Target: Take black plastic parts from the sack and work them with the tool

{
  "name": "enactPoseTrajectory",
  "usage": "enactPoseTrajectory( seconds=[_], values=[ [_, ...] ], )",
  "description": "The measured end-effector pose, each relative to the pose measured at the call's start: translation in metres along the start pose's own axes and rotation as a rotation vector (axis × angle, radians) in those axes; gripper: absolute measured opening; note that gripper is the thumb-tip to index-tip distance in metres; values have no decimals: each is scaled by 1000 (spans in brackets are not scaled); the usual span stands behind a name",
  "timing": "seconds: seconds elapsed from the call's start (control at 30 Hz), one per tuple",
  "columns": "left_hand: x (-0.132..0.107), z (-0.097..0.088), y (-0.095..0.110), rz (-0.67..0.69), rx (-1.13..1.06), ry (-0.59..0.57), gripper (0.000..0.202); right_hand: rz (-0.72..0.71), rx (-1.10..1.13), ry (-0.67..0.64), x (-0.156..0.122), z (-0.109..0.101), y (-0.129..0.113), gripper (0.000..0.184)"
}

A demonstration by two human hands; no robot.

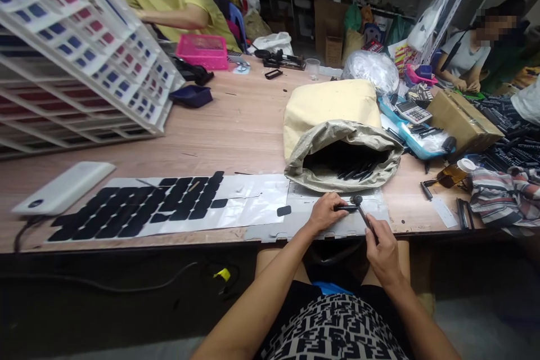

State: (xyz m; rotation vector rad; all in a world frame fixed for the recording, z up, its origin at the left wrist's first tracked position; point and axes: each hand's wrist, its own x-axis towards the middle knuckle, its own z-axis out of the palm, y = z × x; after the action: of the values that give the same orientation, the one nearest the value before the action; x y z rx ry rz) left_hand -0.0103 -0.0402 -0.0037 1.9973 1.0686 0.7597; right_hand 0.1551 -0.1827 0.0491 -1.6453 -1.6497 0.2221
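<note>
My left hand (324,211) is closed in a pinch on a small black strip-like part (346,208) lying on a clear plastic sheet (304,219) at the table's near edge. My right hand (382,250) grips the handle of a small black hammer-like tool (361,209), whose round head sits just above the part. A single black pad (284,211) lies left of my left hand. Further left, a white sheet (248,202) carries many black pads (147,205) in rows. An open sack (343,149) with black parts inside stands just behind my hands.
A white power bank (63,187) with a cable lies at the left edge. White racks of red and blue samples (76,50) stand at the back left. A pink basket (202,50), a cardboard box (462,118), a calculator (413,111) and striped cloth (502,194) surround. Two other people sit at the far side.
</note>
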Motion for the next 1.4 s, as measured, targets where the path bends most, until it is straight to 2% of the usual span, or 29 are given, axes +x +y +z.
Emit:
enactPoseTrajectory(
  seconds=[0.17,0.37,0.53,0.67,0.77,0.83,0.97,1.1,1.17,1.23,1.27,1.33,1.4],
  values=[
    [1,0,1,0,20,26,15,-38,-127,-58,-2,9,3,39],
    [0,2,0,5,21,23,17,-31,-146,15,-2,2,4,39],
    [-1,2,1,-13,21,31,17,-2,-150,-14,-2,-4,10,37],
    [0,0,2,-7,43,9,18,109,-273,108,20,-23,37,36],
    [0,-1,3,-5,55,-4,18,286,-520,203,51,-42,72,39],
    [-1,-2,4,-7,57,-9,18,382,-633,189,71,-48,96,40],
    [0,-4,7,-4,32,3,15,423,-739,149,97,-39,129,39],
    [-1,-9,12,53,-33,73,14,320,-879,245,103,-20,139,34],
    [-13,-8,14,117,-49,176,17,262,-930,275,103,-15,141,32],
    [-36,0,12,255,-9,261,20,224,-952,282,102,-14,143,31],
    [-51,6,10,343,27,262,20,213,-959,283,102,-14,144,31],
    [-84,22,4,478,82,143,23,202,-969,281,101,-15,145,31],
    [-112,39,-4,474,121,-66,24,204,-977,280,102,-15,145,30]
  ],
)
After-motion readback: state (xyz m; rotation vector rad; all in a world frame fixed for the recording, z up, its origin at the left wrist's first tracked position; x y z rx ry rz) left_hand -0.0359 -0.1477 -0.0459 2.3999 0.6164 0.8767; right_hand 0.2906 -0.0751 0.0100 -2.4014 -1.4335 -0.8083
